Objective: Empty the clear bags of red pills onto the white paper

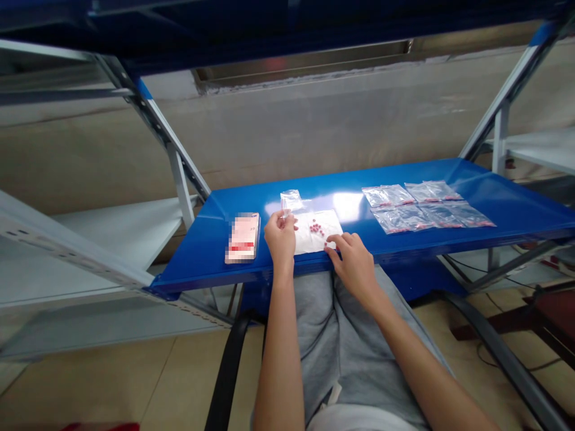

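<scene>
The pink box (242, 237) on the left is all blurry. The little red bits (317, 227) are too small to count. Filled bags (422, 206) lie far right in two rows. My left hand (279, 236) pinches one clear bag (291, 200). My right hand (353, 260) is half open, with its fingertips on the one white sheet (305, 240) under the bits.

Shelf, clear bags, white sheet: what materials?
Shelf: likely painted steel, glossy blue with sharp glare patches. Bags: thin clear plastic film that glints, with the contents showing through. The one in the left hand looks the same. Sheet: matte white, probably paper, though thin plastic is possible.
</scene>
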`<state>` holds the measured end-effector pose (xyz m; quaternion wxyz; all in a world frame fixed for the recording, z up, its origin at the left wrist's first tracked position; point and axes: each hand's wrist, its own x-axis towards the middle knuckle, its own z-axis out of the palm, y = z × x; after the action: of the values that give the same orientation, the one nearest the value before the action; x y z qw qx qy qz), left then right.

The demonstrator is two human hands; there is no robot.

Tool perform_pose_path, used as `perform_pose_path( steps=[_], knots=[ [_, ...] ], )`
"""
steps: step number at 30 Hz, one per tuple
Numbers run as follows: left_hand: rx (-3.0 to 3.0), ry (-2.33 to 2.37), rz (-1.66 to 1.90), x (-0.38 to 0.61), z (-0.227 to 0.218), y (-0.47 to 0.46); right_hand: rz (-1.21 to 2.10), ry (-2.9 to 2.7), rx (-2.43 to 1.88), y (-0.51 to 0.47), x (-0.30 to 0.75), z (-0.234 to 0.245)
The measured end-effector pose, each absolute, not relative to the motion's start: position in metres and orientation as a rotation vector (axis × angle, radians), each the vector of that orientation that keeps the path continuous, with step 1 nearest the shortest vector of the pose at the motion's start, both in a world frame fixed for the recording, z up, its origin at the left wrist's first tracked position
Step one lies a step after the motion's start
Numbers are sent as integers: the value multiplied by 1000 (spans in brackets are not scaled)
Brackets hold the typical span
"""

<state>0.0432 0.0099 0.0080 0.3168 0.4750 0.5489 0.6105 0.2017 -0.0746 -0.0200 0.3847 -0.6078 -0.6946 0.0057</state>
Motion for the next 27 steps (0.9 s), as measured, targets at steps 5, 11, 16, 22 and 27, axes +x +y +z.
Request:
perform_pose_path(
  steps=[5,11,16,22,27],
  knots=[
    [1193,1372,1609,39,14,6,55,-1741,-1562,-63,204,-13],
    [1291,1188,1397,30,30,2,251,-1507,-1290,-33,213,20],
    [1450,1133,1152,29,44,20,539,-1645,-1185,13,219,50],
    [1651,1050,1090,28,59,45,856,-1654,-1083,47,225,62],
    [1612,1076,1104,30,54,49,1013,-1567,-1113,39,230,62]
  ],
)
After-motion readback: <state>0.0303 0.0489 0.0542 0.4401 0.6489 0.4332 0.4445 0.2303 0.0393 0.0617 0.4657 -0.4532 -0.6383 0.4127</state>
